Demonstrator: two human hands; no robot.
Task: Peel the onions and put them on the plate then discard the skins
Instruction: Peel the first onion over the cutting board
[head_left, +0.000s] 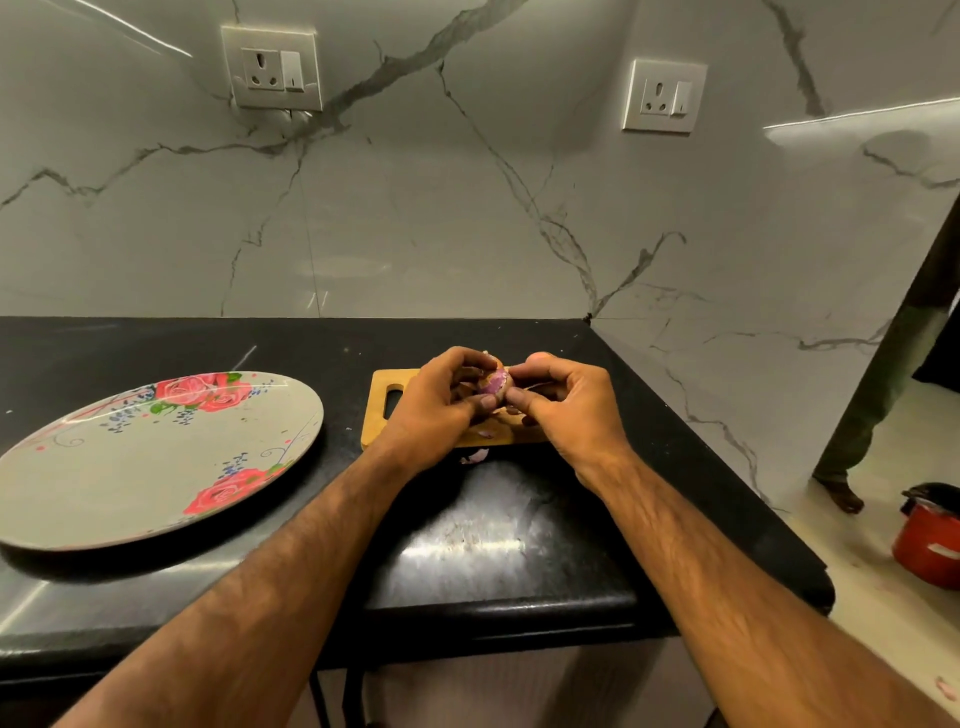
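From the head view, both hands are raised just above a small rectangular wooden cutting board with a handle slot (378, 427). They meet around a small round purple-and-tan onion (493, 383). The left hand (441, 402) curls round the onion and cradles it, likely to steady it. The right hand (566, 405) pinches at the onion's right side with thumb and fingertips, apparently at the papery skin. Purple flesh already shows, so peeling looks partly done. Holding the onion over the board probably lets loose skins fall there. One pale pink skin scrap (475, 456) lies on the glossy black stone bench (493, 545) just in front of the board. The large oval grey plate with red roses (156, 467) sits to the left, apart from the board, with bare bench between for a clear sideways carry. No onion lies on it yet. The board is near the back corner of the marble-patterned wall (467, 208), so there is little room behind it. To the right the bench ends close by at a drop to the floor, where a red pot (930, 540) stands.
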